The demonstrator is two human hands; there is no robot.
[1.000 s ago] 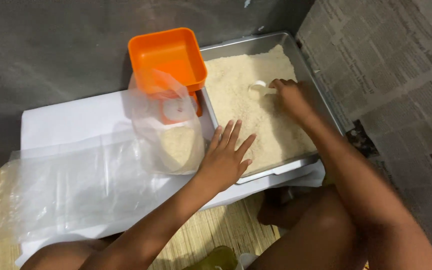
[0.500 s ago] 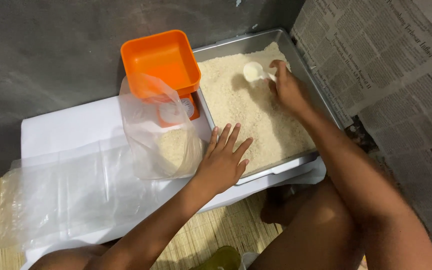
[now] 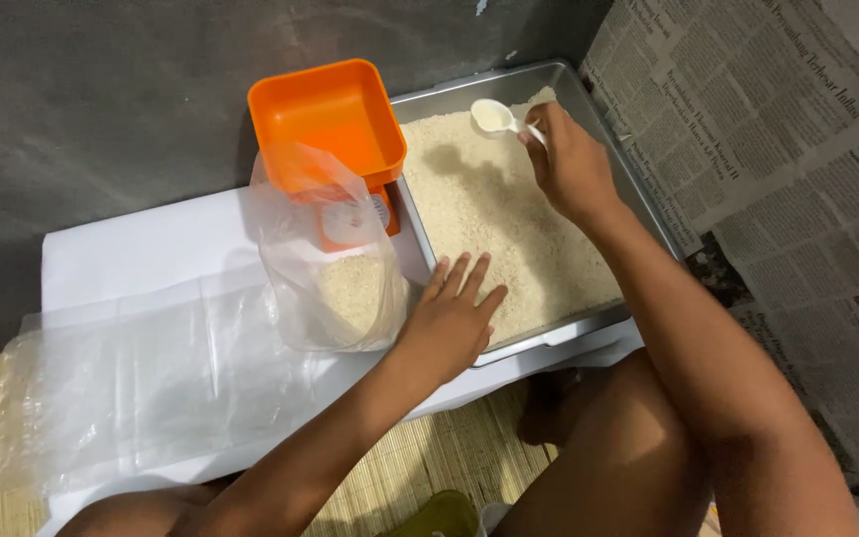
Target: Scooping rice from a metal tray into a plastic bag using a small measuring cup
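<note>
My right hand [image 3: 567, 164] grips the handle of a small white scoop [image 3: 494, 117], held just above the rice at the far end of a metal tray [image 3: 559, 333]. The tray is full of white rice [image 3: 494, 214]. My left hand [image 3: 449, 320] lies flat with fingers spread on the tray's near left corner, beside a clear plastic bag [image 3: 330, 259] that stands upright with some rice in its bottom. Behind the bag sits an orange square container [image 3: 325, 119] on an orange scale.
A stack of flat clear plastic bags [image 3: 141, 383] lies on the white low table [image 3: 121, 249] at left. Newspaper sheets [image 3: 768, 149] cover the floor at right. A woven mat [image 3: 449, 467] and my knee [image 3: 618, 457] are in the foreground. A grey wall stands behind.
My right hand has lifted the scoop out of the rice and moved it toward the tray's far end. My left hand has stayed put by the bag.
</note>
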